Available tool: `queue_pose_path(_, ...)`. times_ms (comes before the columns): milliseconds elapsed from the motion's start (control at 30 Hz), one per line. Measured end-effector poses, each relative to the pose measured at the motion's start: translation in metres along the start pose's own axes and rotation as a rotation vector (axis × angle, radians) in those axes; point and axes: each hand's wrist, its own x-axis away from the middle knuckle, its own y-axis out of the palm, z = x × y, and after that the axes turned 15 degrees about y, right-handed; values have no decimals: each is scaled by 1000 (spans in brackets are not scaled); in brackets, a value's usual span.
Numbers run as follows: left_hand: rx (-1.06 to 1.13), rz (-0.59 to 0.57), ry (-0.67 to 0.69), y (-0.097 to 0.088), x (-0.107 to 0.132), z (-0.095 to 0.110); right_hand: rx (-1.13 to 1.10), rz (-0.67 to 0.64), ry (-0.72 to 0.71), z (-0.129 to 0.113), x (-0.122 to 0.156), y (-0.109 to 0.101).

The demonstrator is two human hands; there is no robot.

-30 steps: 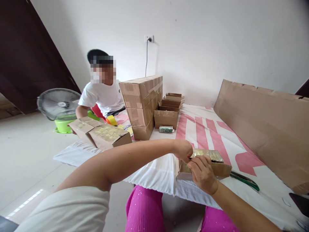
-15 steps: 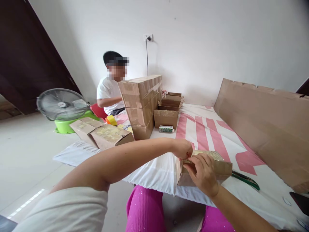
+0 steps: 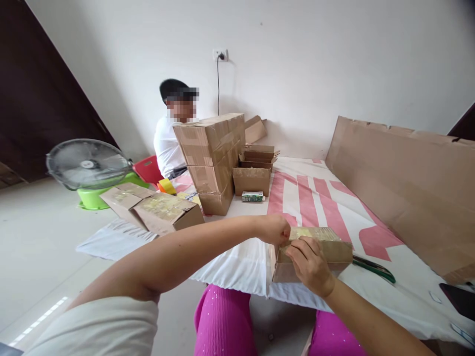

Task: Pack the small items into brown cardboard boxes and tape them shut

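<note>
A taped stack (image 3: 213,158) and an open carton (image 3: 163,212) are seen well beyond the grips, with scissors (image 3: 374,269) just right of them. The box (image 3: 330,249) is held right at the grips. Its top corner is pinched tight by the left hand (image 3: 276,230), and its flap edge is clasped by the curled right hand (image 3: 309,264).

The right hand (image 3: 309,264) hides the small box's (image 3: 334,249) near edge.

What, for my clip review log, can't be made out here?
Head view.
Near flap of small box, grips too: under left hand and right hand.
One end of green-handled tool: behind the box.
The dark object: cut off by the right edge.
Print on green packet: too small.
</note>
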Motion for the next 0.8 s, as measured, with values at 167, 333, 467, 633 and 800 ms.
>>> queue_pose_path(167, 187, -68, -97, 7, 1, -5, 39, 20, -57, -1, 1, 1)
queue_pose_path(333, 316, -35, -173, 13, -2, -1, -31, -2, -146, 4, -1, -2)
queue_pose_path(467, 336, -28, -178, 12, -3, 1, -124, -58, -197, 12, -2, -7)
queue_pose_path(633, 288, 10, -121, 13, 2, -1, -156, -76, -46, 8, -4, -8)
queue_pose_path(800, 314, 12, -78, 16, 6, -2, -85, -56, -40, -1, -5, -7)
